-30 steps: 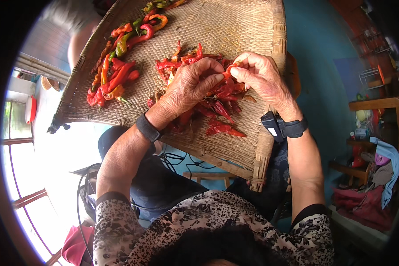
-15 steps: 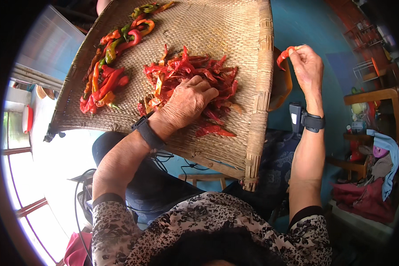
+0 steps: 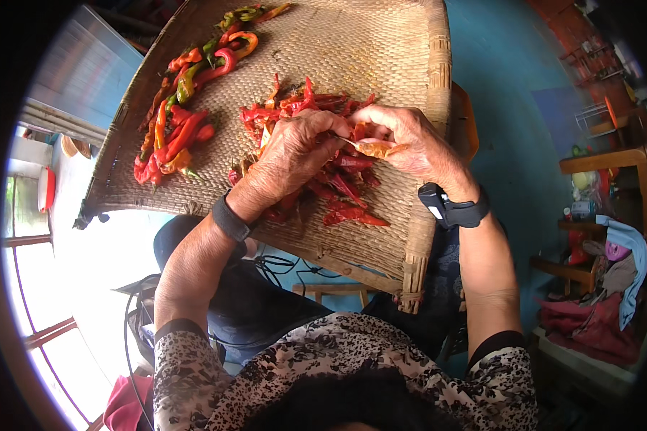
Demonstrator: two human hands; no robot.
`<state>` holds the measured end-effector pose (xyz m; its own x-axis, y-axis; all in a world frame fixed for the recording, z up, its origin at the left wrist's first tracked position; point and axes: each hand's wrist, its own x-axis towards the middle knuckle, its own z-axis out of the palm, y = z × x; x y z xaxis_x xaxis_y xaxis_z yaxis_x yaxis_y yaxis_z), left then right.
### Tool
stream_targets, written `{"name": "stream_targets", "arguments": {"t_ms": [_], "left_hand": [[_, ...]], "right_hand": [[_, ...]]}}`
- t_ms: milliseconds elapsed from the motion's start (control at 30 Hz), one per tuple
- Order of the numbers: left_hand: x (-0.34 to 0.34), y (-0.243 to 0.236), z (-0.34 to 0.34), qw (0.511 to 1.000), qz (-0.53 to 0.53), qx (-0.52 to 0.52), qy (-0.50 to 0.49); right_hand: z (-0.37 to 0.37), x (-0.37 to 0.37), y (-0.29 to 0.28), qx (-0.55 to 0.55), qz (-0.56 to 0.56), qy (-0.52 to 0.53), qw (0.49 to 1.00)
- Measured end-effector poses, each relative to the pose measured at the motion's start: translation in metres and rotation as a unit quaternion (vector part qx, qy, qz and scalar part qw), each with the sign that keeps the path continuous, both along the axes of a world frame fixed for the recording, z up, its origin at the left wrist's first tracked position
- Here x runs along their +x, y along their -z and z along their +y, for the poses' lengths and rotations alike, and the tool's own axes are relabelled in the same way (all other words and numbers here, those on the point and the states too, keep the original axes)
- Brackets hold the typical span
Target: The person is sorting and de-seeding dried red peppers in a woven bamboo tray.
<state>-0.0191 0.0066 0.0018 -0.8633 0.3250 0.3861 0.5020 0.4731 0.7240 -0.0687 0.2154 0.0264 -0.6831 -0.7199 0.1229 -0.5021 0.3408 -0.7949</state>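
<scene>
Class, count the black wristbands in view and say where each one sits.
2. The left wristband is around the wrist behind the left hand; the right wristband, bearing a small black device, is around the wrist behind the right hand.

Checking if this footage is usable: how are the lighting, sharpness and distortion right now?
In the head view, the window at the left is blown out to white; in the same head view, the woven tray is well lit, its weave clear, and the left hand and right hand look fairly sharp; the head view's fisheye bends straight edges toward its black rim.
</scene>
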Motion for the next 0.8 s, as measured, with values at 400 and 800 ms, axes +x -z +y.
{"name": "stream_targets", "arguments": {"t_ms": [400, 800], "left_hand": [[0.000, -0.009, -0.005, 0.986, -0.144, 0.034, -0.077], [0.000, 0.006, 0.005, 0.990, -0.020, -0.135, -0.029]], "right_hand": [[0.076, -0.034, -0.023, -0.199, 0.172, 0.354, 0.897], [0.053, -0.007, -0.016, 0.010, 0.284, 0.206, 0.936]]}}
